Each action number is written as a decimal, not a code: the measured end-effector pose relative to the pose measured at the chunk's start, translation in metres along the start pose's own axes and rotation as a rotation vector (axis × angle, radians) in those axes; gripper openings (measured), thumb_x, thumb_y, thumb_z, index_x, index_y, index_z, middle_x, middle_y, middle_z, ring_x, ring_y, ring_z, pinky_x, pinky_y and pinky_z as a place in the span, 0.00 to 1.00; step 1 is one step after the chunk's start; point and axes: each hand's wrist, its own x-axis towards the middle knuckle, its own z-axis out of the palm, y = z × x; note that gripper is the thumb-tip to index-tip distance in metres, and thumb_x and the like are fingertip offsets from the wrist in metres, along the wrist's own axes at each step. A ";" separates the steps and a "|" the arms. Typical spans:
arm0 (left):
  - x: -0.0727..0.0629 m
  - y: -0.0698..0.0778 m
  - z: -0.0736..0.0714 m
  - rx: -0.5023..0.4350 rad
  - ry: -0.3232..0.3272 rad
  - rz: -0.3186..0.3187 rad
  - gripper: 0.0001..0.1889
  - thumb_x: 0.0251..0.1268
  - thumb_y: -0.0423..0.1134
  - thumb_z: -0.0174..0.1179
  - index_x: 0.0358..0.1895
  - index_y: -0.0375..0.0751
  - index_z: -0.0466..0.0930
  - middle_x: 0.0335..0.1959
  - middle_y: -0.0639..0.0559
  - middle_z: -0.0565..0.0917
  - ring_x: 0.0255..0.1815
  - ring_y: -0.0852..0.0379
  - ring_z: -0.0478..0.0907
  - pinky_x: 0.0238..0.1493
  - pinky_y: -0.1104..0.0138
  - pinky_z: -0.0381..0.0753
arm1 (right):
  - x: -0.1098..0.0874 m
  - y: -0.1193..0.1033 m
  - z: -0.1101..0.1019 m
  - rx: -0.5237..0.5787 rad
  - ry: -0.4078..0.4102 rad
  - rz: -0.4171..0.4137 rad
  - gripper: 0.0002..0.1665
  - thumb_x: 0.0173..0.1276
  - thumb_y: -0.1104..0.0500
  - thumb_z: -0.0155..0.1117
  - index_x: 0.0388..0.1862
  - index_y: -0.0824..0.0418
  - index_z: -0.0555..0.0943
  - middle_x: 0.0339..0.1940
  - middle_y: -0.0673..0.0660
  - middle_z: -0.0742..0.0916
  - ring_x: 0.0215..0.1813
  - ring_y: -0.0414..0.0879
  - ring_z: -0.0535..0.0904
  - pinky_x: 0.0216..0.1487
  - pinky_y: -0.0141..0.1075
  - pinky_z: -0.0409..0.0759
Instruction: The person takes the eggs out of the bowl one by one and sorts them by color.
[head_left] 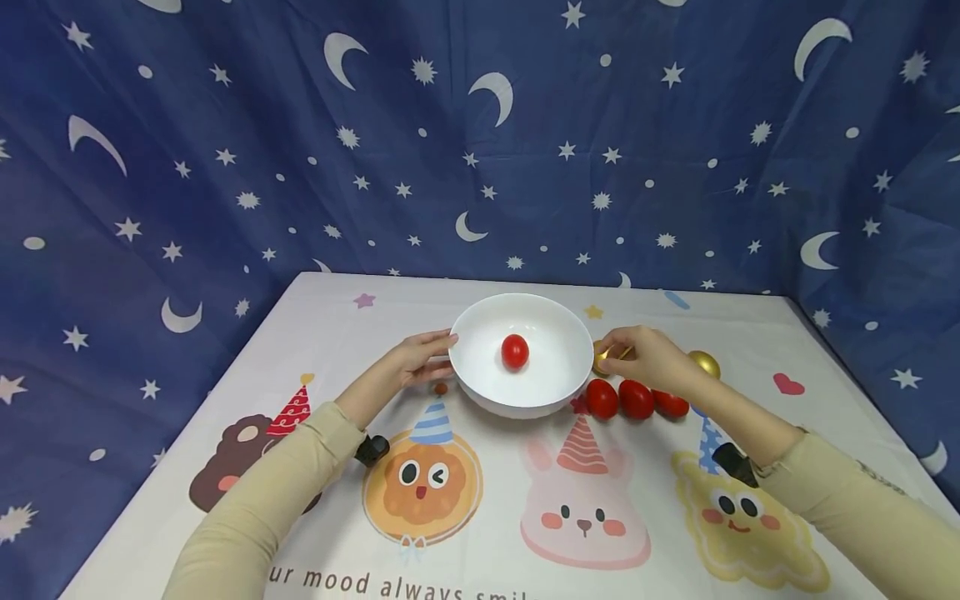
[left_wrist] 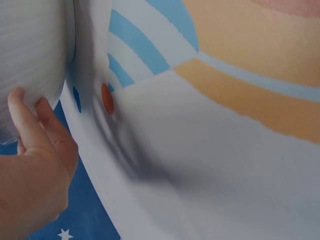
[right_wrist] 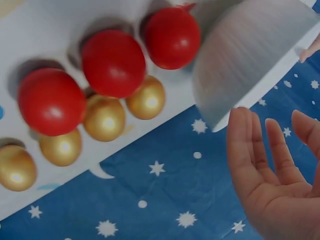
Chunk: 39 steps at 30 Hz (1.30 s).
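Observation:
A white bowl (head_left: 480, 392) stands on the table with one red egg-shaped ball (head_left: 515, 352) inside. My left hand (head_left: 422, 357) holds the bowl's left side, a fingertip at the rim and other fingers against the outer wall (left_wrist: 37, 65). To the right of the bowl, my right hand (head_left: 647, 354) is over a group of gold egg-shaped balls (head_left: 600, 358). In the right wrist view, the right hand (right_wrist: 275, 175) has loosely extended fingers near the bowl's rim (right_wrist: 250, 102), with nothing seen in its grasp. Three red egg-shaped balls (right_wrist: 114, 63) lie beside the gold ones (right_wrist: 104, 118).
The white tablecloth (head_left: 337, 333) carries printed cartoon faces and lettering. A blue curtain (head_left: 420, 167) with moons and stars hangs behind the table. Another gold ball (head_left: 705, 363) lies behind the right forearm. Black straps or devices (head_left: 371, 450) sit near the wrists.

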 end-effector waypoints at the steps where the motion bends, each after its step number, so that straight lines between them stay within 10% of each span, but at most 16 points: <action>1: 0.001 0.001 0.000 -0.003 0.003 -0.001 0.30 0.69 0.44 0.54 0.72 0.47 0.57 0.66 0.38 0.66 0.31 0.61 0.79 0.37 0.76 0.87 | 0.002 -0.002 -0.001 0.023 -0.016 0.000 0.13 0.63 0.63 0.63 0.45 0.69 0.81 0.36 0.63 0.86 0.35 0.47 0.80 0.40 0.40 0.88; 23: -0.003 0.001 0.001 0.004 0.026 -0.007 0.29 0.69 0.44 0.55 0.71 0.49 0.60 0.67 0.39 0.66 0.39 0.58 0.77 0.39 0.75 0.87 | 0.060 -0.039 -0.001 0.300 -0.304 0.076 0.21 0.68 0.61 0.57 0.57 0.72 0.73 0.49 0.71 0.81 0.44 0.55 0.82 0.45 0.40 0.88; 39: -0.001 0.001 0.002 0.027 0.035 0.002 0.29 0.70 0.45 0.53 0.72 0.49 0.59 0.66 0.39 0.67 0.42 0.56 0.78 0.40 0.75 0.86 | 0.100 -0.070 -0.003 0.244 -0.311 0.118 0.22 0.70 0.58 0.55 0.60 0.67 0.73 0.51 0.67 0.81 0.47 0.58 0.81 0.47 0.40 0.87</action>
